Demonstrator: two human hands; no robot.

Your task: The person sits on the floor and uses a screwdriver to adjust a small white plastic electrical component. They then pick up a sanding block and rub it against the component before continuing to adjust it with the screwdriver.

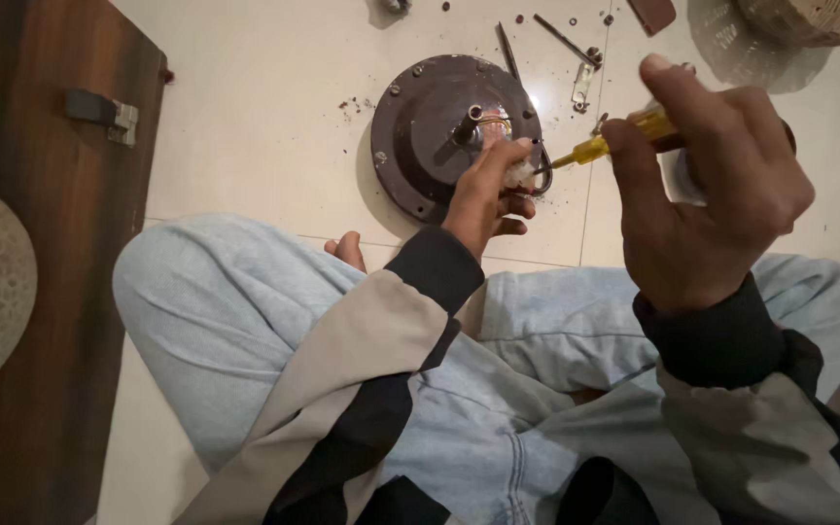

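Observation:
A round dark brown motor housing (427, 126) with a centre shaft lies on the pale tiled floor in front of my crossed legs. My left hand (491, 192) rests on its right edge, fingers closed on a small white wad pressed against the housing. My right hand (707, 185) is raised nearer the camera and grips a screwdriver (603, 143) with a clear yellow handle. Its tip points left toward the housing, close to my left fingers.
Loose screws, a small metal bracket (585, 83) and thin rods (563, 37) lie scattered on the floor beyond the housing. A dark wooden panel (41, 243) with a metal fitting runs along the left. A woven basket (814, 19) sits at top right.

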